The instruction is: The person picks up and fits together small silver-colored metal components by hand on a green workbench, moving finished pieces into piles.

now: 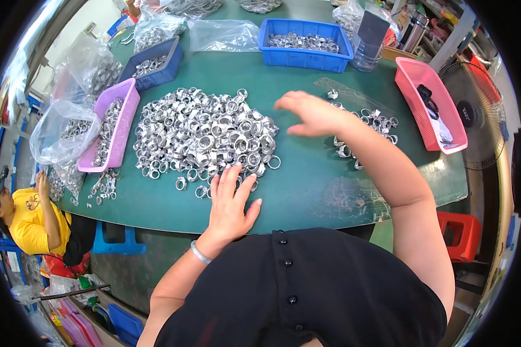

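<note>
A broad heap of silvery metal rings [205, 130], each with a wider part on its band, covers the middle left of the green table. At the near edge of the heap rests my left hand [233, 202], its fingers spread and their tips touching the closest rings. My right hand [315, 114] is over the table between the heap and a smaller group of rings [379, 121] on the right. Its thumb and fingers are apart, and no thing shows in it. My right forearm hides part of the smaller group.
A purple basket [117, 124] and blue bins [307, 61] hold metal parts. A pink basket [431, 107] stands at right, near a fan [474, 113]. Clear plastic bags [223, 34] lie at the back and left. A person in yellow [35, 220] is at far left.
</note>
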Demonstrator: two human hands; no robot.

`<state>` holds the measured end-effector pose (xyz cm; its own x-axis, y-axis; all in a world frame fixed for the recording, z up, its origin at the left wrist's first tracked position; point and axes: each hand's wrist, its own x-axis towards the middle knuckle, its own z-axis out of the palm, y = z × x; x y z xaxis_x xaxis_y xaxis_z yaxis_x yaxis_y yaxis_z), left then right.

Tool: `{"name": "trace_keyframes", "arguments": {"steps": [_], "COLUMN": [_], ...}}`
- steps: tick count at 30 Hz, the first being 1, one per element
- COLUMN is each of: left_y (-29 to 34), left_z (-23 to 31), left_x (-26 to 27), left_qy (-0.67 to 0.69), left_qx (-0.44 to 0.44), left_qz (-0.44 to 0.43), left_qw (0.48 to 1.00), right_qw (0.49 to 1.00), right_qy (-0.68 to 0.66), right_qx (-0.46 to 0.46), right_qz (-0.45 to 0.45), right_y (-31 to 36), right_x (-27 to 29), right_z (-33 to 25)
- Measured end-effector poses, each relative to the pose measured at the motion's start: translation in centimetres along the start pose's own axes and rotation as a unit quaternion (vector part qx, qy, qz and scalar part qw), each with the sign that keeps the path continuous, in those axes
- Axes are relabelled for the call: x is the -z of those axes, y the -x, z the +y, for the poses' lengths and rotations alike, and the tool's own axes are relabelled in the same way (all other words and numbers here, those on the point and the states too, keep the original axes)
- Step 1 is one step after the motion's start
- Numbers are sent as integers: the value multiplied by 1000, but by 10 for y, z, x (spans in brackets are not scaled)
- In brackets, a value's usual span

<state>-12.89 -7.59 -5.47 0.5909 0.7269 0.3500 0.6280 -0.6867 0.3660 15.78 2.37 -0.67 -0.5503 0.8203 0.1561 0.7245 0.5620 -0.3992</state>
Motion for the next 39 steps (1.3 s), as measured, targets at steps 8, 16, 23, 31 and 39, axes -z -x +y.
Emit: {"name": "trace_keyframes", "arguments": {"steps": [8, 16, 23, 31, 39], "left_y": [0, -2, 1, 1, 1], "left_z": [1, 3, 2, 2, 1], "left_x": [1, 3, 3, 2, 2], "left_qy": [11, 9, 7, 10, 9], "left_qx": [7, 2, 5, 5, 1], "left_qz": [-3, -10, -6, -3, -2], "left_qw": [1000, 1000, 1000, 1000, 1000], "right_qw": [992, 989, 926, 894, 996], "right_qy": [-110, -119, -365, -434, -49], "right_qx": [64, 56, -70, -107, -72], "right_qz": [15, 66, 62, 43, 22], "right_y": [-14, -15, -15, -8, 3], "right_x": [-13, -26, -31, -17, -3], "right_z": [-15, -13, -3, 12, 25]}}
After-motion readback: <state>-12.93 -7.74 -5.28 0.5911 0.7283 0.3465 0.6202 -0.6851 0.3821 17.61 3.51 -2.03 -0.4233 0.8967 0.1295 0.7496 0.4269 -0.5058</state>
